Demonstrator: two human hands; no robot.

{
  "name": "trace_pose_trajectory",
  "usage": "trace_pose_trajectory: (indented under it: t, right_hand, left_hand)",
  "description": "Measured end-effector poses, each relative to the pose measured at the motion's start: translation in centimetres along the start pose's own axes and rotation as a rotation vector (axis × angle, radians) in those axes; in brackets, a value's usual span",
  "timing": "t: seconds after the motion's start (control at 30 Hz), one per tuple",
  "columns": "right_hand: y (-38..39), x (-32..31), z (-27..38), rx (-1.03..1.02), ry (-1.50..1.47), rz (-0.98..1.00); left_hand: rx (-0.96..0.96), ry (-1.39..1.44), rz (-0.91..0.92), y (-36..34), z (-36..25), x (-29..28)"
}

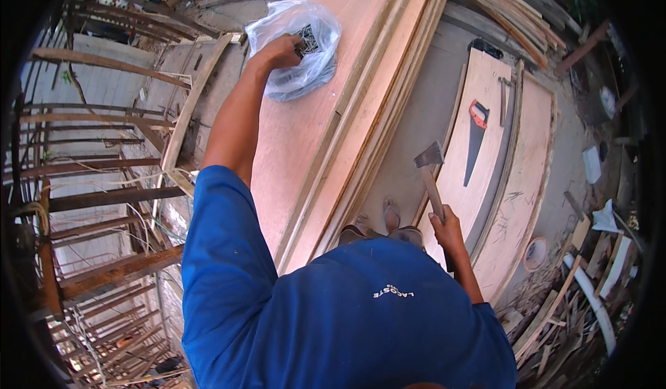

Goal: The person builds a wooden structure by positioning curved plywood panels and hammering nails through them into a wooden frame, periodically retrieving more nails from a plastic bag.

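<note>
Nail bag: clear plastic bag (298,87), mouth open, sitting between 11 and 12 o'clock with a heap of thin metal nails (309,40) inside.
Left arm: stretched out long toward 11, left hand (283,50) dipped into the bag's mouth.
Left grip: fingers curled down by the nails, tips hidden, so honestly can't tell if it's pinching any.
Right arm: hanging low, right hand (448,229) near 4 o'clock.
Right grip: wrapped snugly round the hatchet (429,155) handle, head pointing up.
Panel stack: bag rests on the wide reddish wood panel (295,153), more boards layered alongside.
Floor: pale panel (454,181) toward 3, with an orange-handled saw (476,132) and a hammer (504,97).
Room: wooden slats (104,201) at 9, scrap pile (555,313) around 4.
</note>
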State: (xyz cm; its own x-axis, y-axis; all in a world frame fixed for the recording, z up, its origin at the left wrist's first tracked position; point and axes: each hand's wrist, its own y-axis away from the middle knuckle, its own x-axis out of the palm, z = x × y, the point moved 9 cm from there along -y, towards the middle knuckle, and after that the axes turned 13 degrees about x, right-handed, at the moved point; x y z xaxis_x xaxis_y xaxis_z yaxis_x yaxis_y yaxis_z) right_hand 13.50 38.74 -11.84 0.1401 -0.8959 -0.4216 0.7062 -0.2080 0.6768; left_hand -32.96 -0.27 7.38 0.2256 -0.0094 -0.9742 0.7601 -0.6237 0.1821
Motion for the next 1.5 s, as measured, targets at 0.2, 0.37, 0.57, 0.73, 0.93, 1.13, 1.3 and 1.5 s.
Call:
trace_pose_trajectory:
  t: [0.2, 0.37, 0.57, 0.73, 0.93, 1.13, 1.3, 1.5]
  right_hand:
    - [0.6, 0.1, 2.4, -0.026, 0.018, 0.028]
    - [-0.6, 0.6, 2.4, -0.232, 0.010, -0.056]
    - [-4.0, 2.8, 1.3, -0.209, -0.009, 0.027]
    - [-2.8, 3.0, 5.0, -0.227, -0.068, 0.080]
    - [1.3, 4.3, 11.2, -0.273, -0.087, 0.194]
    - [6.0, 9.7, 17.2, -0.409, 0.086, 0.272]
    - [11.8, 18.1, 18.9, -0.477, 0.325, 0.349]
    - [19.3, 28.4, 17.0, -0.632, 0.501, 0.363]
  left_hand:
    - [-0.127, 0.081, -0.177, 2.1, 0.9, -2.4]
    - [-0.348, 0.313, -0.382, 7.0, 3.8, -4.5]
    - [-0.393, 0.986, -0.796, 11.2, 5.2, -3.5]
    - [-0.456, 1.360, -0.982, 18.6, 2.6, -2.3]
    - [-0.614, 1.292, -0.938, 37.5, -4.2, 5.2]
    - [-0.987, 1.245, -0.876, 53.3, -11.0, 16.9]
    - [-0.967, 0.974, -0.780, 60.2, -11.9, 19.6]
    - [-0.693, 0.499, -0.947, 65.3, -13.6, 18.0]
